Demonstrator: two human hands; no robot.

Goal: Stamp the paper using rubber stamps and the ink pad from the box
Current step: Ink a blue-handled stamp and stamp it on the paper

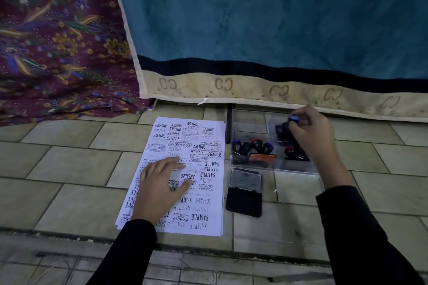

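So the paper point(208, 194) lies on the tiled floor point(69, 169), with bare tiles to its left. The open ink pad point(245, 192) is just off its right edge, and the clear box point(250, 114) is by the blanket hem point(254, 90). The left hand point(159, 183) lies flat on the paper, which is crammed with black prints. The right hand point(310, 132) pinches a blue-topped stamp point(292, 119) in the box.

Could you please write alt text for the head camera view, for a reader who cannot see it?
A person's right hand grips a blue-capped stamp at a clear box of stamps, while the left hand rests flat on heavily stamped paper. An open ink pad lies beside the paper on tiled floor.
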